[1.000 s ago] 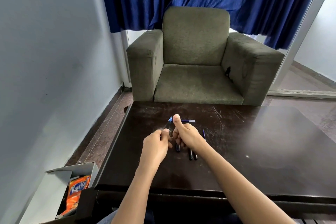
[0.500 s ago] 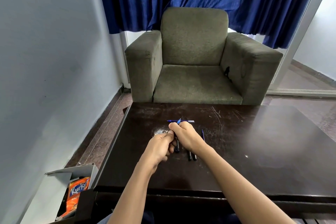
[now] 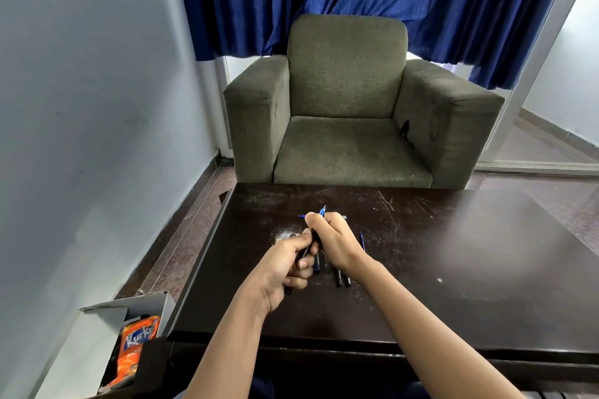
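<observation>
A second ago my right thumb stood straight up and my fists sat side by side over the table (image 3: 470,253). Now the thumb is folded down, and my left hand (image 3: 285,264) has slid toward the table's near edge until it sits tucked under my right hand (image 3: 337,241), knuckles touching. I read that as the two halves of the pen (image 3: 322,211) being pressed or twisted together, so this one is close to assembled but not yet closed up. The pen is between my fists, above the table's left half and clear of its top. Only its blue tip shows, poking out above my right fist toward the table's far edge. Something dark shows under my left fist, probably the other end, though I cannot tell for sure. Both grips are tight: my right fingers wrap fully round the upper part with no gap, and my left fingers curl round the lower part, with a thin bit, perhaps a spring, showing between the hands. Loose barrels (image 3: 338,278) lie on the table just on the near side of my right hand, a blue refill (image 3: 362,239) lies just right of them, and another refill (image 3: 301,216) lies toward the far edge, mostly hidden by my right fist.
</observation>
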Motion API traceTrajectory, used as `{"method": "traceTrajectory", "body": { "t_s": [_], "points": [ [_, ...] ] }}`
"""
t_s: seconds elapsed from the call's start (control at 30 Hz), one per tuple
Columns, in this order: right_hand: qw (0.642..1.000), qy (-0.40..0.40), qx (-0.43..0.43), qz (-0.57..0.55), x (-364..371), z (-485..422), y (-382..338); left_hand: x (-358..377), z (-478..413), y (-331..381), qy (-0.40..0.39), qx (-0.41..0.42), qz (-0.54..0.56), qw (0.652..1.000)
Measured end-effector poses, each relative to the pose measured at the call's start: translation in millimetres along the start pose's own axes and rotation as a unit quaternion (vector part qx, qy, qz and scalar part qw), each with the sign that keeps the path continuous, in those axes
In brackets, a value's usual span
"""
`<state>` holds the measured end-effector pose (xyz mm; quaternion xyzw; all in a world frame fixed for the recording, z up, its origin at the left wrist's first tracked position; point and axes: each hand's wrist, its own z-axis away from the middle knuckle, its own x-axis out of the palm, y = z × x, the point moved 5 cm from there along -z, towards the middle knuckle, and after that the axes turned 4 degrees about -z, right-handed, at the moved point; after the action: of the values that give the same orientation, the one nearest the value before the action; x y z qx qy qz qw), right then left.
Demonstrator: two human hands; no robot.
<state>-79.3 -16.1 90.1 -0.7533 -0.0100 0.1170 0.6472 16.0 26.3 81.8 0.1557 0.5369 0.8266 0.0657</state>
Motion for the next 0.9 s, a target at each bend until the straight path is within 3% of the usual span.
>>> {"method": "traceTrajectory", "body": {
  "t_s": [0.33, 0.47, 0.57, 0.6, 0.67, 0.7, 0.77, 0.83, 0.9],
  "points": [
    [0.999, -0.002, -0.022, -0.037, 0.7, 5.7, -11.4, 5.1, 4.8, 0.9, -0.073, -0.035, 0.100, 0.992],
    [0.999, -0.005, -0.025, -0.032, -0.4, 4.7, -10.4, 4.5, 5.4, 1.1, -0.057, -0.033, 0.099, 0.993],
    [0.997, 0.003, -0.001, 0.074, -3.6, 0.0, -5.2, -4.3, -1.9, 0.4, 0.063, 0.017, -0.079, 0.995],
    [0.992, 0.012, 0.021, 0.121, -4.7, -1.6, -0.7, -8.9, -3.6, 0.7, 0.119, 0.038, -0.182, 0.975],
    [0.980, 0.034, 0.075, 0.183, -5.8, -2.1, 7.7, -15.3, -4.2, 1.8, 0.206, 0.082, -0.373, 0.901],
    [0.973, 0.037, 0.105, 0.200, -5.7, -2.1, 12.0, -16.1, -4.2, 1.0, 0.226, 0.099, -0.437, 0.865],
    [0.962, 0.022, 0.173, 0.210, -4.4, -1.2, 19.3, -16.5, -5.6, -1.4, 0.239, 0.110, -0.498, 0.826],
    [0.962, 0.000, 0.206, 0.181, -1.9, -2.2, 21.9, -16.0, -9.3, -2.1, 0.232, 0.107, -0.500, 0.828],
    [0.972, 0.010, 0.191, 0.138, -1.0, -3.7, 18.7, -15.0, -12.8, -2.4, 0.209, 0.094, -0.423, 0.877]
  ]
}}
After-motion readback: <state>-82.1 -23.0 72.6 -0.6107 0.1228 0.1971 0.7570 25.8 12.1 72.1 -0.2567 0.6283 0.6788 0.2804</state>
